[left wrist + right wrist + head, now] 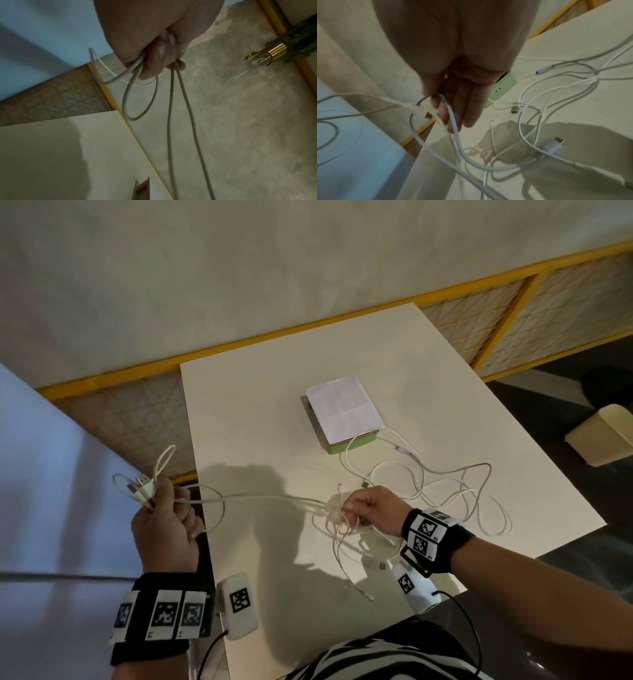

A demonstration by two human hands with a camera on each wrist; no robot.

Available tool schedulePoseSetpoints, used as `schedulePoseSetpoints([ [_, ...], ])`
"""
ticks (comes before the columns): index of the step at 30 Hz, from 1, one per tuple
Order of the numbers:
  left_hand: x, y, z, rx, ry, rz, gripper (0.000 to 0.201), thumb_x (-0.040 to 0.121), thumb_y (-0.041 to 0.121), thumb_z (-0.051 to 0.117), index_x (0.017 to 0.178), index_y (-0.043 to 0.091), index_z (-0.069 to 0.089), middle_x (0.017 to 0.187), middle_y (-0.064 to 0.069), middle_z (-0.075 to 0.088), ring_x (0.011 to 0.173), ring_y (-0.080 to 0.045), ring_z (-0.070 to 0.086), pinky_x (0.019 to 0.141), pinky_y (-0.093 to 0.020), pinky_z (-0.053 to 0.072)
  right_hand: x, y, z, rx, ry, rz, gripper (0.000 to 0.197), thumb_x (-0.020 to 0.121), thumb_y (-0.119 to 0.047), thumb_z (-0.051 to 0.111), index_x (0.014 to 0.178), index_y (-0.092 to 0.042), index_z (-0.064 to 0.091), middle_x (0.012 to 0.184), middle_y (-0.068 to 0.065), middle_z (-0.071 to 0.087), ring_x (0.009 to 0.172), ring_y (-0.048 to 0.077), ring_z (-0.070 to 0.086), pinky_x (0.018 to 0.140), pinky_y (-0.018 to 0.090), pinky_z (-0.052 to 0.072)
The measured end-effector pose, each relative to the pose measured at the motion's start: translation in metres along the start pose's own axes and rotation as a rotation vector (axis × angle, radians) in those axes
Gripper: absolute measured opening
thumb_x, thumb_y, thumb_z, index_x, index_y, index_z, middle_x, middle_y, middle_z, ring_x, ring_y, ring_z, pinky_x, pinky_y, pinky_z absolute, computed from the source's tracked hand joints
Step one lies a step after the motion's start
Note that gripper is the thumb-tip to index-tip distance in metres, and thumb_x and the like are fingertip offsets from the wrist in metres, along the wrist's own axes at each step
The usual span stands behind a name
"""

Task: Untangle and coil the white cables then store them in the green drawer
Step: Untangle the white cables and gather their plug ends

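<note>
Gripping looped cables (147,484) in left hand (164,529), pinching tangled strands in right hand (370,508); light, limp, snag-prone, best taken near plugs.

The print on the paper sheet (343,409) is too blurred to read

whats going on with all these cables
A person is untangling white cables over a white table. The left hand holds a few gathered loops off the table's edge, with strands running across to the right hand, which pinches cable at the knotted part. More cable lies loose on the table near the green drawer, which has paper on top. Nothing is stored yet.
</note>
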State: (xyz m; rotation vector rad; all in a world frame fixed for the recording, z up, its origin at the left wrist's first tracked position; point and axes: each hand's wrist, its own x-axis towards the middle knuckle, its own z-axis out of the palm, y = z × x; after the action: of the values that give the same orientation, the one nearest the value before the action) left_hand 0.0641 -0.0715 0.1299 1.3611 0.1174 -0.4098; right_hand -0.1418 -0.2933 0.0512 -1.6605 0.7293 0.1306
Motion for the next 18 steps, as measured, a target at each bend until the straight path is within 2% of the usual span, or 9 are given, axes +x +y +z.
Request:
schedulePoseSetpoints([
  [2, -0.001, -0.001, -0.002, 0.021, -0.006, 0.021, 0.039, 0.1, 0.031, 0.045, 0.065, 0.013, 0.05, 0.034, 0.01, 0.027, 0.029, -0.003, 0.021, 0.034, -0.015, 0.019, 0.004, 0.0, -0.002, 0.016, 0.159, 0.047, 0.024, 0.095, -0.015, 0.046, 0.075, -0.013, 0.059, 0.065, 0.008, 0.067, 0.06, 0.026, 0.064, 0.063, 0.036, 0.055],
  [4, -0.002, 0.0, -0.006, 0.016, 0.0, 0.029, 0.04, 0.1, 0.031, 0.044, 0.064, 0.014, 0.048, 0.034, 0.01, 0.027, 0.029, -0.003, 0.021, 0.035, -0.016, 0.018, 0.009, 0.005, -0.01, 0.016, 0.312, 0.094, 0.023, 0.093, -0.016, 0.043, 0.074, -0.012, 0.055, 0.056, 0.009, 0.061, 0.05, 0.026, 0.061, 0.058, 0.037, 0.054],
  [7, 0.0, 0.001, -0.012, -0.015, 0.003, 0.008, 0.039, 0.1, 0.032, 0.044, 0.064, 0.016, 0.047, 0.035, 0.009, 0.028, 0.029, -0.003, 0.021, 0.035, -0.017, 0.018, 0.013, 0.016, -0.03, 0.161, 0.471, 0.167, 0.024, 0.093, -0.013, 0.04, 0.073, -0.01, 0.053, 0.052, 0.009, 0.047, 0.04, 0.023, 0.052, 0.061, 0.042, 0.053],
  [9, -0.001, -0.006, -0.008, 0.011, -0.048, -0.026, 0.039, 0.1, 0.028, 0.043, 0.064, 0.015, 0.046, 0.034, 0.01, 0.027, 0.028, -0.002, 0.02, 0.035, -0.016, 0.016, 0.013, 0.023, -0.04, 0.238, 0.481, 0.177, 0.025, 0.094, -0.013, 0.041, 0.074, -0.009, 0.054, 0.052, 0.009, 0.045, 0.037, 0.021, 0.047, 0.061, 0.044, 0.051],
  [12, -0.01, -0.026, 0.011, 0.052, -0.133, -0.105, 0.04, 0.102, 0.023, 0.04, 0.063, 0.012, 0.042, 0.033, 0.011, 0.025, 0.027, -0.001, 0.018, 0.037, -0.016, 0.011, 0.01, 0.022, -0.047, 0.355, 0.467, 0.134, 0.025, 0.095, -0.015, 0.043, 0.074, -0.011, 0.057, 0.05, 0.008, 0.051, 0.039, 0.02, 0.05, 0.057, 0.034, 0.046],
  [15, -0.022, -0.051, 0.026, 0.098, -0.218, -0.16, 0.04, 0.101, 0.024, 0.042, 0.064, 0.01, 0.047, 0.034, 0.01, 0.027, 0.028, -0.002, 0.02, 0.035, -0.014, 0.015, 0.005, 0.011, -0.05, 0.467, 0.383, 0.055, 0.023, 0.096, -0.015, 0.044, 0.079, -0.012, 0.06, 0.053, 0.005, 0.062, 0.051, 0.018, 0.058, 0.058, 0.028, 0.047],
  [18, -0.029, -0.073, 0.036, 0.223, -0.279, -0.183, 0.037, 0.098, 0.025, 0.049, 0.066, 0.009, 0.056, 0.035, 0.009, 0.032, 0.029, -0.004, 0.023, 0.035, -0.014, 0.019, -0.001, -0.001, -0.046, 0.436, 0.259, 0.004, 0.021, 0.095, -0.014, 0.046, 0.082, -0.012, 0.062, 0.061, 0.006, 0.065, 0.061, 0.019, 0.061, 0.06, 0.027, 0.048],
])
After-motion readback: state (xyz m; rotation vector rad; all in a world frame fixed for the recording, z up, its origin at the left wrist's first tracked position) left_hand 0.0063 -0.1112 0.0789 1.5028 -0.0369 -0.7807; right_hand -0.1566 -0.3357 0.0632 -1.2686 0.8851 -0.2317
